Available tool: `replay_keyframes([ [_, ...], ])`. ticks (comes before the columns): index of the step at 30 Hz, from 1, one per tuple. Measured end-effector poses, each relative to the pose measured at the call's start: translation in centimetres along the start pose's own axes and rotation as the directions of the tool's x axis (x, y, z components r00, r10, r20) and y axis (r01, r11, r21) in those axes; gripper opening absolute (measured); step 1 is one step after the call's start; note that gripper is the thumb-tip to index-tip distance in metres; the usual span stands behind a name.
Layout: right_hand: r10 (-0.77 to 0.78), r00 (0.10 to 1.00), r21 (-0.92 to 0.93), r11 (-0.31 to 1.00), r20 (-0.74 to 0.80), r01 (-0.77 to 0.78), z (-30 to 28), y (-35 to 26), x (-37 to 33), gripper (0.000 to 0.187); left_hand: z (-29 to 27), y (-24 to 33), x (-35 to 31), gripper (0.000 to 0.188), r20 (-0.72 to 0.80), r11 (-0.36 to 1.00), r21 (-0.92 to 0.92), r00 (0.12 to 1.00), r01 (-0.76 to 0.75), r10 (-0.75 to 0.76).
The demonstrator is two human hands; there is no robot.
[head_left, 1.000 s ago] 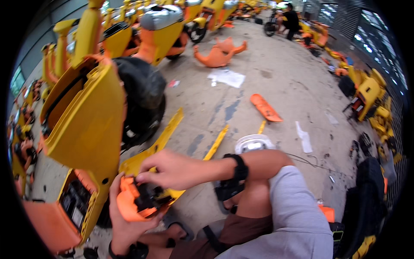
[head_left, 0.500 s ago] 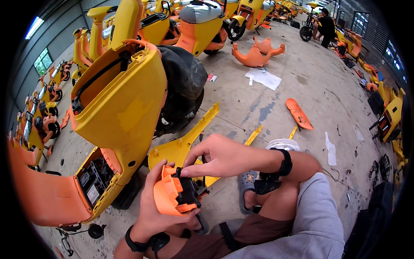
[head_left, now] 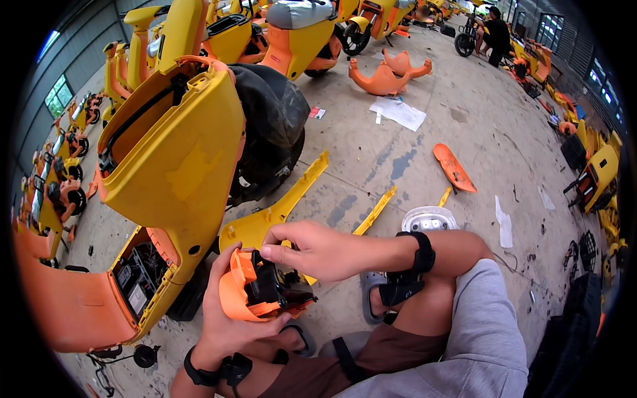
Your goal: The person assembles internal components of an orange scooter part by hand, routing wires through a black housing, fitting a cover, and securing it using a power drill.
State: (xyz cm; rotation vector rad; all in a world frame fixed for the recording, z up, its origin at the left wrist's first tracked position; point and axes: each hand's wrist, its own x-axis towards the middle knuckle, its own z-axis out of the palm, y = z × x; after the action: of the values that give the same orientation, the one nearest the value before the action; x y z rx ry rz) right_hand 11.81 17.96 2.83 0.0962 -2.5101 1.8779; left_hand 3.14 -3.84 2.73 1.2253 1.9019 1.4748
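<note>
My left hand [head_left: 215, 318] wraps round an orange plastic housing [head_left: 232, 295] from below and the left. Inside the housing sits a black plastic insert [head_left: 269, 285]. My right hand [head_left: 315, 252] reaches across from the right, its thumb and curled fingers at the insert's upper edge; the exact contact is partly hidden. Close by on the left stands a yellow and orange scooter body [head_left: 172, 159], with a compartment of black wiring [head_left: 142, 268] open low on it.
Yellow trim panels [head_left: 279, 205] lie on the concrete beyond my hands. A clear-covered round part [head_left: 430, 219], an orange curved panel [head_left: 454, 169] and paper sheets [head_left: 398, 114] lie farther out. Scooters line both sides; another person [head_left: 496, 36] crouches far right.
The view has shifted slightly. The orange housing has tilted in my left hand, showing more of the insert's inside. My right hand stays at its upper edge.
</note>
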Motion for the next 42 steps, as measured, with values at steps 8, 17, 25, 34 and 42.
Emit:
replay_keyframes([
  [8, -0.025, 0.997, 0.022, 0.999, -0.069, 0.026, -1.2, 0.0, -0.3, 0.043, 0.6, 0.3, 0.7, 0.114, -0.022, 1.0, 0.005, 0.999, 0.024, -0.024],
  [17, 0.026, 0.995, 0.133, 0.991, -0.096, -0.013, -0.2, 0.9, 0.3, 0.036, 1.1, -0.7, 0.2, 0.115, -0.082, 0.994, 0.109, 0.997, 0.004, 0.005],
  [25, 0.043, 0.991, 0.081, 0.996, -0.127, -0.032, 0.3, 1.2, 0.2, 0.032, 1.1, -1.0, 0.0, 0.114, -0.071, 0.999, 0.046, 0.997, -0.01, 0.013],
  [34, 0.186, 0.978, 0.259, 0.953, -0.089, -0.158, 0.2, 1.6, 0.5, 0.031, 1.1, -1.7, 0.3, 0.11, -0.129, 0.984, 0.178, 0.991, 0.001, 0.022],
  [42, 0.174, 0.975, 0.209, 0.967, -0.138, -0.143, 0.2, 1.9, 0.8, 0.029, 1.2, -1.7, 0.2, 0.11, -0.127, 0.989, 0.145, 0.992, 0.027, -0.009],
])
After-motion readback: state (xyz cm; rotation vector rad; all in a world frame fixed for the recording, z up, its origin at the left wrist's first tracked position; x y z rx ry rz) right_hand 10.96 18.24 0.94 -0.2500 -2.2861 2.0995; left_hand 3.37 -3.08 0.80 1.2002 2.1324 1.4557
